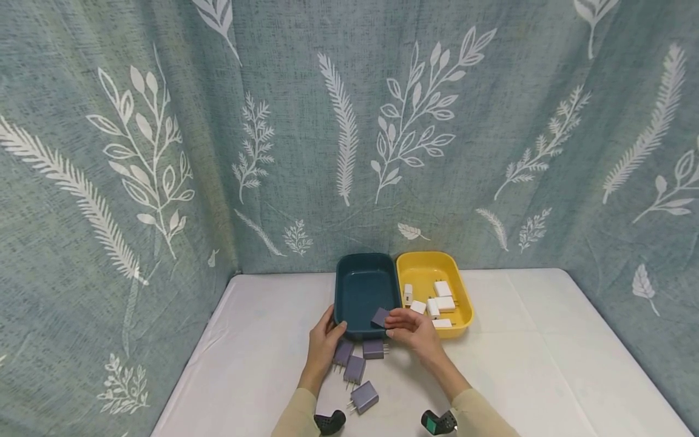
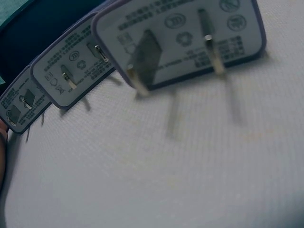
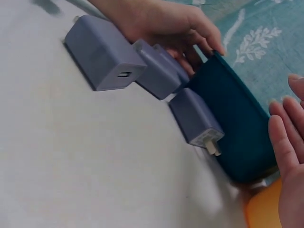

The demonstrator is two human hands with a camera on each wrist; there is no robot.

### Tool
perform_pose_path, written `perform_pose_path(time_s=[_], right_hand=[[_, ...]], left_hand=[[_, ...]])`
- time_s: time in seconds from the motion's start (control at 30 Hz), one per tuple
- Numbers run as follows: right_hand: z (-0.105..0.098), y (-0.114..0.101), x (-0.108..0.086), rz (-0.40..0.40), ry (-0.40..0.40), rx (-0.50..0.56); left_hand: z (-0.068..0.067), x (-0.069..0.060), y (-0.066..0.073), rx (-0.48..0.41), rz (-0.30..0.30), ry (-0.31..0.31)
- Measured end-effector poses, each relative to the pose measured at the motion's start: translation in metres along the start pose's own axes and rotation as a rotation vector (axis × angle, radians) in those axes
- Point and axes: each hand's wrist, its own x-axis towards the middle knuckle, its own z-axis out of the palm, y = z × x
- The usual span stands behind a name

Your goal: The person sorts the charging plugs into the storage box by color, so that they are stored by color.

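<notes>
My left hand [image 1: 323, 340] holds the near left corner of a dark teal tray [image 1: 337, 285], thumb over the rim and fingers outside. Inside the tray's near right part is a purple phone charger [image 1: 379, 317]. The fingertips of my right hand [image 1: 415, 332] are beside that charger; in the right wrist view its fingers are extended over the rim, with nothing visible between them. Several more purple chargers lie on the table before the tray, including one [image 1: 364, 397] nearest me and one [image 1: 374, 349] against the near wall. The left wrist view shows a charger's pronged face [image 2: 180, 42] up close.
A yellow tray [image 1: 465, 303] stands against the teal tray's right side, with several white chargers [image 1: 443, 289] inside. Both trays are at the back of a white-covered table [image 1: 524, 340]. A patterned curtain [image 1: 306, 145] hangs behind and along both sides.
</notes>
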Motion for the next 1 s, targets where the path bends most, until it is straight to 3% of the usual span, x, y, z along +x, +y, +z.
perform_pose_path(time_s=[0.17,0.3,0.43,0.6,1.0], right_hand=[[0.0,0.007,-0.004,-0.056,-0.067,0.003],[0.0,0.014,-0.009,-0.065,-0.111,-0.007],[0.001,0.019,-0.013,-0.016,-0.089,-0.021],[0.002,0.022,-0.016,0.067,-0.044,-0.02],[0.006,0.032,-0.022,0.098,-0.081,-0.041]], left_hand=[[-0.003,-0.005,0.021,0.009,0.001,-0.028],[-0.004,-0.006,0.025,0.019,0.001,-0.033],[-0.002,-0.002,0.012,0.01,0.023,-0.016],[0.0,0.003,-0.009,0.017,0.001,0.003],[0.002,0.004,-0.013,0.021,0.01,0.019]])
